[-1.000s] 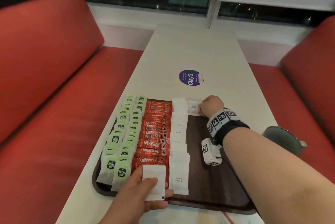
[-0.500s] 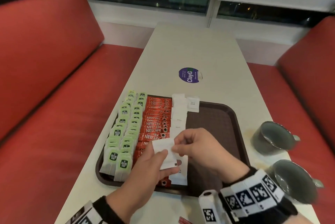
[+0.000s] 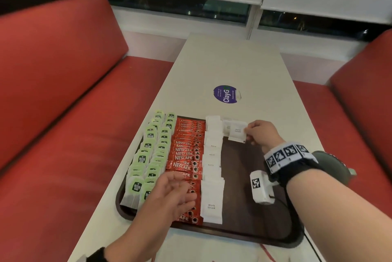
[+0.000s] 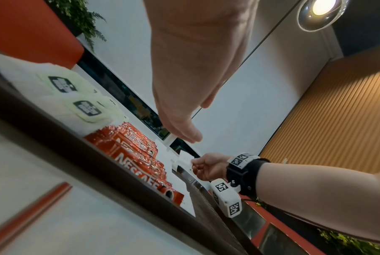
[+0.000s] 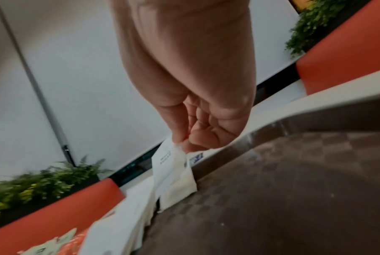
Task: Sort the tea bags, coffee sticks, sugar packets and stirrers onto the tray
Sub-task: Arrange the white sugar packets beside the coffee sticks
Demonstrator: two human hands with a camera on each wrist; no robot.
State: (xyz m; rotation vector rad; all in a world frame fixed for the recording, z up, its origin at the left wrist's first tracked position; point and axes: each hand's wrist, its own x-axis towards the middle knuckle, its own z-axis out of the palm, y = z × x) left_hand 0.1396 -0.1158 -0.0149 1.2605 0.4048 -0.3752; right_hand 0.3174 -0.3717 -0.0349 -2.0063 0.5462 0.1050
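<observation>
right fingers (image 5: pixel 180 131) pinching sugar packet (image 3: pixel 237 132) at tray's (image 3: pixel 254 208) far end, left fingers (image 3: pixel 182 194) loosely spread, empty

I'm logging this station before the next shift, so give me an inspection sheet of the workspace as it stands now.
Surface: long pale table carrying a dark brown plastic tray.
Job's things: green-tagged tea bags, red Nescafe coffee sticks and white sugar packets lie in rows on the tray; no stirrers identifiable.
Clutter: round purple sticker; grey mug partly hidden behind the right forearm.
Hands: left hand open over the coffee sticks; right hand pinches a white sugar packet at the tray's far end.
Cables: thin dark cable near the tray's right corner.
Surroundings: red benches, window blinds, green plant.
</observation>
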